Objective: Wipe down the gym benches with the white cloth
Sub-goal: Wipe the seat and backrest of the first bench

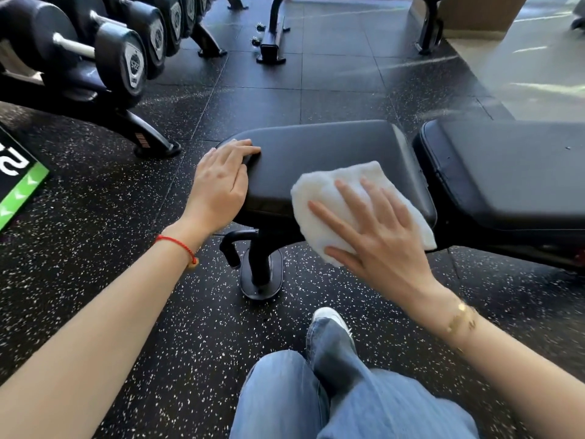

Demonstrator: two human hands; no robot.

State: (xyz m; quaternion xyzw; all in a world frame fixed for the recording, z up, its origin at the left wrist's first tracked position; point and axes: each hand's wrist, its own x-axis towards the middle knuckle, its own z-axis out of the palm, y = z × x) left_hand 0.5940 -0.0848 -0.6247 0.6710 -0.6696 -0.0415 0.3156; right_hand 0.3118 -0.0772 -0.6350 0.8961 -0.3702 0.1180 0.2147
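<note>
**Right hand flat on the cloth, left hand steadying the seat pad**

Right hand [376,236] lies spread on the white cloth [345,191], fingers straight, pressing it against the near edge of the seat pad [316,147], where the cloth drapes partly over the side. I see my left hand [221,179] resting with relaxed, nearly straight fingers on the pad's left end, at its rounded corner, gripping nothing.

I judge the cloth to be light, soft and limp: it bunches under the palm and would fold or slide off if I eased the pressure, so I would keep a broad flat palm on its middle rather than pinch a corner. The pad's dark cover looks smooth and somewhat slick, with padding that should give a little under the hand; the cloth should glide easily.

Just to the right, across a narrow gap, sits the back pad [506,166]. A dumbbell rack [95,77] stands well apart, beyond the bench's left end.
</note>
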